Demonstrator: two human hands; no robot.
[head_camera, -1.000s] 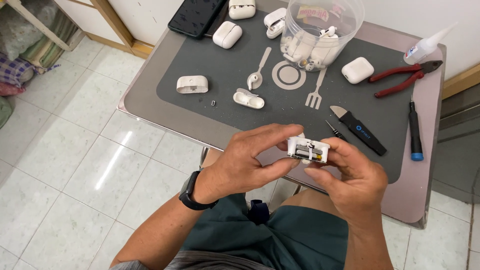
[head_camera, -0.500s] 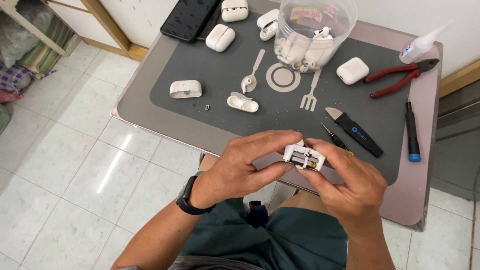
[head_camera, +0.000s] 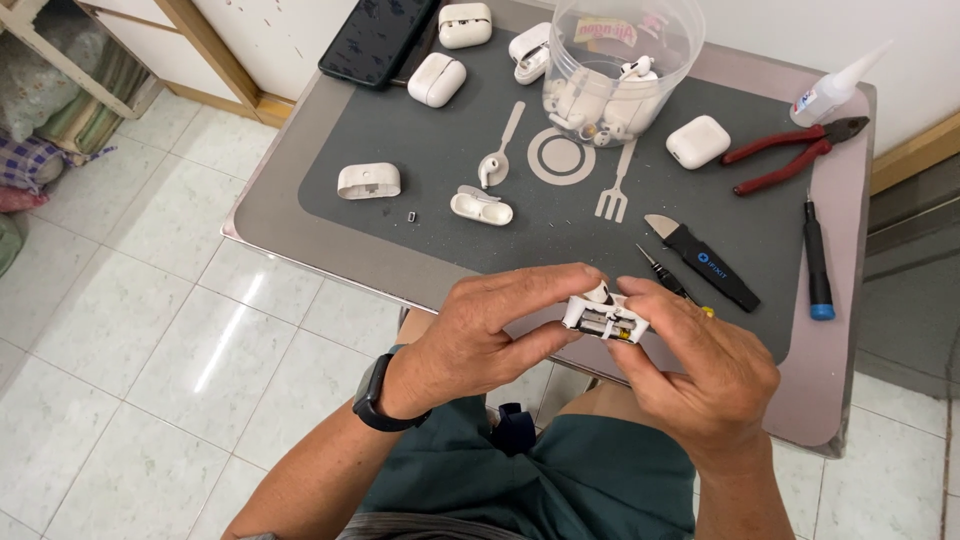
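Both hands hold a small white earbud-case inner frame (head_camera: 605, 318) with a battery showing, above the table's near edge. My left hand (head_camera: 490, 325) grips it from the left, thumb and fingers around its end. My right hand (head_camera: 700, 365) pinches it from the right and underneath. A white earbud sits in the top of the frame. A black band is on my left wrist.
On the dark mat (head_camera: 400, 130) lie a white case shell (head_camera: 369, 181), a case lid (head_camera: 481, 208), a loose earbud (head_camera: 490, 170), closed white cases (head_camera: 436, 79), a clear tub of earbuds (head_camera: 620, 70), red pliers (head_camera: 790, 152), a black pry tool (head_camera: 705, 262), a screwdriver (head_camera: 815, 258), a glue bottle (head_camera: 835, 85) and a phone (head_camera: 375, 38).
The hands stay together on the inner frame, which sits slightly lower and closer in view. The fingers have shifted a little around it.
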